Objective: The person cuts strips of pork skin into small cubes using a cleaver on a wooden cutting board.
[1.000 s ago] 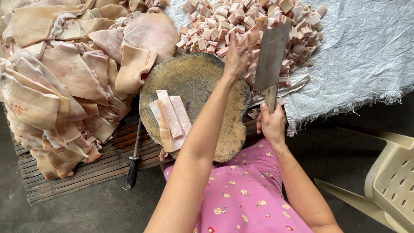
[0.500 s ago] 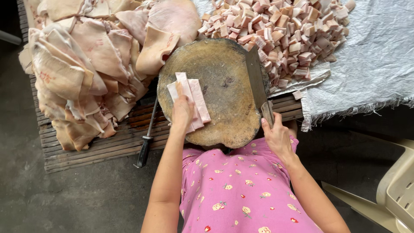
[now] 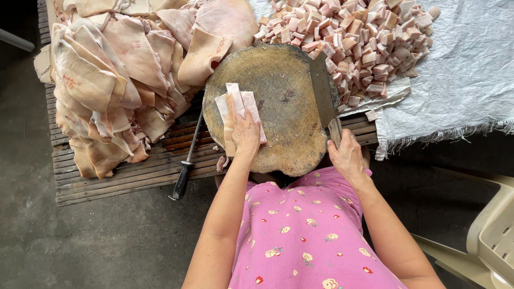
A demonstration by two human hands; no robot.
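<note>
Pressing your left hand [image 3: 245, 135] flat on the pork skin strips [image 3: 237, 109], you pin them side by side at the left of the round wooden chopping block [image 3: 284, 115], likely so they lie steady. Your right hand [image 3: 347, 156] is closed around the cleaver [image 3: 323, 96] handle, its blade resting flat on the block's right side, well apart from your fingers. Uncut skin slabs [image 3: 107, 75] are heaped to the left, diced pieces [image 3: 364, 37] on the white sheet [image 3: 460, 80] beyond. A sharpening steel [image 3: 186, 160] lies on the slatted bench [image 3: 123, 174].
</note>
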